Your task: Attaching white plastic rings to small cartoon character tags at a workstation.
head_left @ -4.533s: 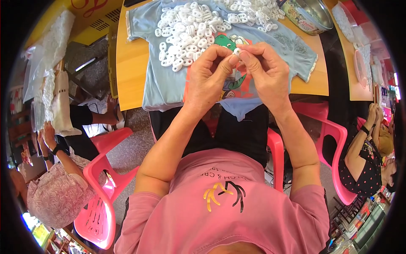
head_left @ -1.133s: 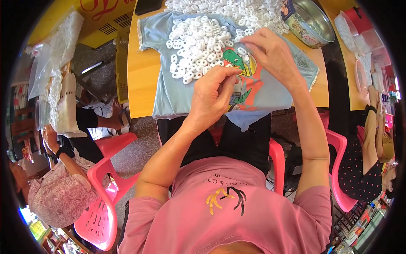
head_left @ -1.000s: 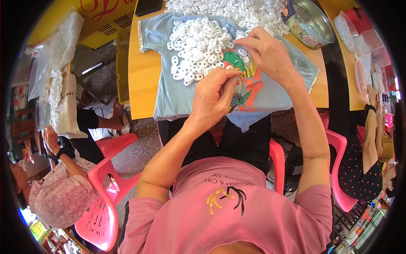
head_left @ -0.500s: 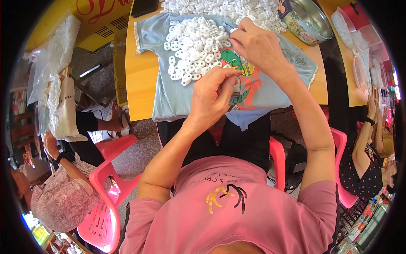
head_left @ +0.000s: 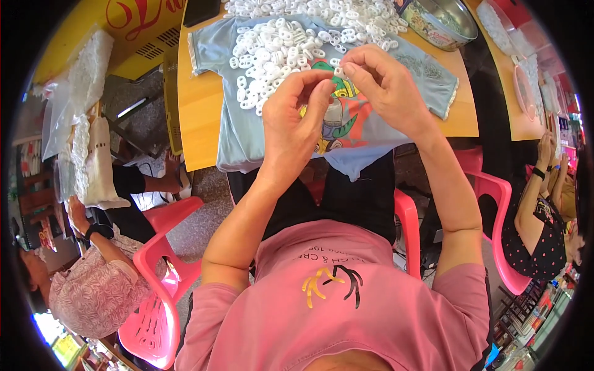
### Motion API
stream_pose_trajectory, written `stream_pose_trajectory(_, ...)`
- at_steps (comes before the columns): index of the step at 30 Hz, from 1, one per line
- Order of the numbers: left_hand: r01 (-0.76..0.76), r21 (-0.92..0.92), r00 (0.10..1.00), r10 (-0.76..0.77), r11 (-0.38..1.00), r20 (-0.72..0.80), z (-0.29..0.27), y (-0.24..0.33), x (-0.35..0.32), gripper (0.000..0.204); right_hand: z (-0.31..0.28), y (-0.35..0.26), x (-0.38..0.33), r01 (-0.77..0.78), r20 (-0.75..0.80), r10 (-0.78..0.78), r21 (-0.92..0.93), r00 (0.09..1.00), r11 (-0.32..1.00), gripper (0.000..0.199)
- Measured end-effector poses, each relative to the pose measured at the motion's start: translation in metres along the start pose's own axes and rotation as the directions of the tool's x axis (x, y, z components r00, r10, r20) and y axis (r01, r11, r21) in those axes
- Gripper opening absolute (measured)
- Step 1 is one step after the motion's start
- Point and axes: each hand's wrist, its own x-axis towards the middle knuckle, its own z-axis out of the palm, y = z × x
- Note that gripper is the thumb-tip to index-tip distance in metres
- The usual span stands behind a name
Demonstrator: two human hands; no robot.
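A light-blue T-shirt with a cartoon dinosaur print [head_left: 340, 127] lies spread over the table edge before me. On it is a heap of small white oval plastic pieces with two holes [head_left: 269, 65]. My right hand [head_left: 390, 89], thumb and fingers pinched, grips one such white piece [head_left: 339, 72] over the print. Close on its left, my left hand [head_left: 296, 114] has thumb and forefinger drawn together above the heap's near edge. Whatever lies between those fingertips is too small to make out.
More white pieces [head_left: 365, 15] pile up at the back of the wooden table [head_left: 201, 117]. A round tin [head_left: 442, 25] stands at the back right, a dark flat object [head_left: 201, 9] at the back left. People sit on both sides, near pink chairs [head_left: 158, 272].
My right hand has come nearer from the heap's right edge, now showing a white piece at its fingertips. My left hand has shifted left and slightly farther away, its fingers raised.
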Motion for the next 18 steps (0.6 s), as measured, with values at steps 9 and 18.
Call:
stream_pose_trajectory(9, 0.087, -0.114, 0.994, -0.078, 0.99, 0.081, 0.012, 0.007, 0.0, 0.015, 0.008, -0.015, -0.032, -0.004, -0.119, 0.027, 0.187, 0.993, 0.982, 0.015)
stream_pose_trajectory(18, -0.259, 0.167, 0.963, 0.241, 0.951, 0.121, 0.025, -0.006, -0.005, 0.018, 0.005, -0.005, -0.049, -0.106, -0.149, 0.168, 0.356, 0.974, 0.929, 0.016)
